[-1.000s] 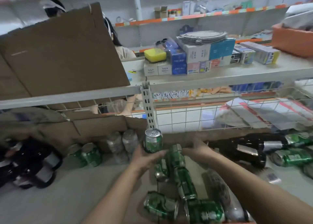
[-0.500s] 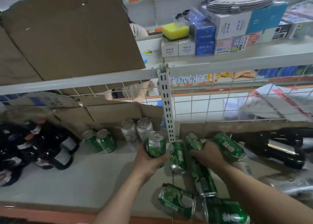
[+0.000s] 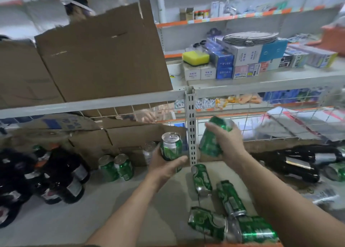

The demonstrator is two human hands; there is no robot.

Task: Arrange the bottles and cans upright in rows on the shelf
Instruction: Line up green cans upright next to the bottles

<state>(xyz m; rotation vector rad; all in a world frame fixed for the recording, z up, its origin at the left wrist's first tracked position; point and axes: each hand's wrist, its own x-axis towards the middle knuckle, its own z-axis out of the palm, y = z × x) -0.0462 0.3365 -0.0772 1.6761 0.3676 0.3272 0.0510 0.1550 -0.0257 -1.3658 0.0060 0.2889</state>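
The left hand (image 3: 166, 165) grips one upright green can (image 3: 171, 146) with a shiny metal top. The right hand (image 3: 226, 141) grips two tilted cans (image 3: 211, 140) above the smooth grey shelf (image 3: 93, 209).

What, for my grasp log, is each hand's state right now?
Left hand: holding an upright green can.
Right hand: holding tilted green cans, apparently two.
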